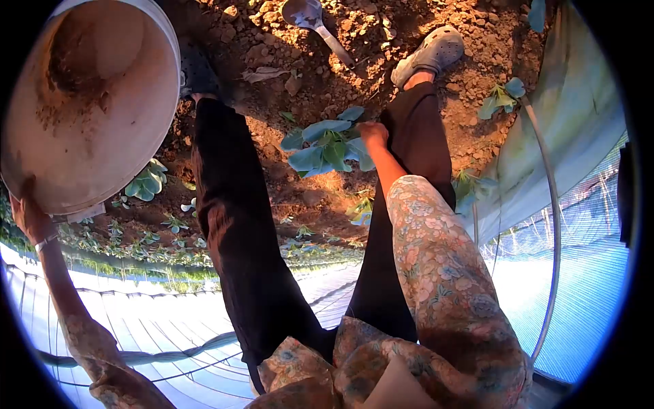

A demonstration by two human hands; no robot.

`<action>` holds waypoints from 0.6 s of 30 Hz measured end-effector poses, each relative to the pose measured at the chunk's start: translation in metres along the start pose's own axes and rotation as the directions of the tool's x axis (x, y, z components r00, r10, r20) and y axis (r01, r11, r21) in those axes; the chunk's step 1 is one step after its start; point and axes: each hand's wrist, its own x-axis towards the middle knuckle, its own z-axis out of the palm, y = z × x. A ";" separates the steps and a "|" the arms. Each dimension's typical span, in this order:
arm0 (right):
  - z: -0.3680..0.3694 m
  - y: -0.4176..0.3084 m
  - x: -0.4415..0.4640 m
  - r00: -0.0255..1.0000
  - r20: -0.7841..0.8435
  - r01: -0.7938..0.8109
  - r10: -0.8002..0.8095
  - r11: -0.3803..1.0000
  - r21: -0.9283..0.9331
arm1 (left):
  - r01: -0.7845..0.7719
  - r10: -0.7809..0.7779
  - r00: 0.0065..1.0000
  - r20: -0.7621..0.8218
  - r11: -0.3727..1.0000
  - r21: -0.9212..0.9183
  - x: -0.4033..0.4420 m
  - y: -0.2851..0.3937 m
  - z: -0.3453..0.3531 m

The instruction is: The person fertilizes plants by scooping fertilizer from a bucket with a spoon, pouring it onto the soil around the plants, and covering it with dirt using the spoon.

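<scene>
My left hand (30, 219) grips the rim of a large white bucket (129, 146) at the left. The bucket is tipped so its inside faces me, and brown soil is smeared on its wall and bottom. Between my legs grows a broad-leaved green plant (325, 144). My right hand (373, 136) is at the plant's right side with its fingers closed; what they hold, if anything, is hidden. A long-handled scoop (332, 44) lies on the soil beyond the plant, its bowl at the top edge.
My shoes, one the grey clog (430, 56), stand on cloddy soil (266, 41) either side of the plant. Another plant (501, 102) grows at the right, beside a bent hoop pole (548, 177) and pale sheeting (579, 102). Small seedlings (146, 238) lie behind at the left.
</scene>
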 end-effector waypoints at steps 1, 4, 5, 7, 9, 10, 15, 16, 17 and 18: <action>0.029 0.024 0.017 0.969 -0.018 0.247 -0.246 0.967 0.065 | -0.064 0.065 0.997 0.051 0.998 -0.018 0.015 -0.030 -0.014; 0.051 0.016 0.028 0.975 0.184 0.111 -0.126 0.990 0.091 | -0.107 0.116 0.987 0.112 0.991 -0.079 0.039 -0.070 -0.037; 0.060 0.017 0.031 0.964 0.195 0.185 -0.181 0.983 0.000 | -0.028 0.036 0.996 0.076 0.994 -0.104 0.015 -0.033 -0.025; 0.080 0.021 0.038 0.929 0.234 0.330 -0.285 0.927 -0.179 | 0.053 -0.050 0.998 0.028 0.991 -0.120 0.000 -0.007 -0.017; 0.089 0.016 0.032 0.943 0.209 0.303 -0.260 0.929 -0.211 | 0.054 -0.055 0.998 -0.003 0.994 -0.099 -0.006 -0.003 -0.017; 0.092 0.014 0.030 0.950 0.197 0.284 -0.242 0.932 -0.225 | 0.053 -0.054 0.998 -0.013 0.995 -0.088 -0.007 -0.001 -0.016; 0.141 0.020 0.056 0.989 0.139 -0.031 0.057 0.983 -0.180 | 0.048 -0.051 0.998 -0.021 0.991 -0.127 -0.005 0.005 -0.017; 0.141 0.023 0.055 0.989 0.142 -0.028 0.047 0.991 -0.134 | 0.056 -0.057 0.998 -0.002 0.985 -0.162 -0.006 0.006 -0.017; 0.144 0.030 0.055 0.989 0.142 -0.025 0.038 0.996 -0.089 | 0.065 -0.065 0.998 0.006 0.986 -0.153 -0.011 0.016 -0.012; 0.136 0.027 0.051 0.990 0.137 -0.022 0.028 0.999 -0.043 | 0.042 -0.042 0.999 0.004 0.991 -0.127 -0.015 0.023 -0.007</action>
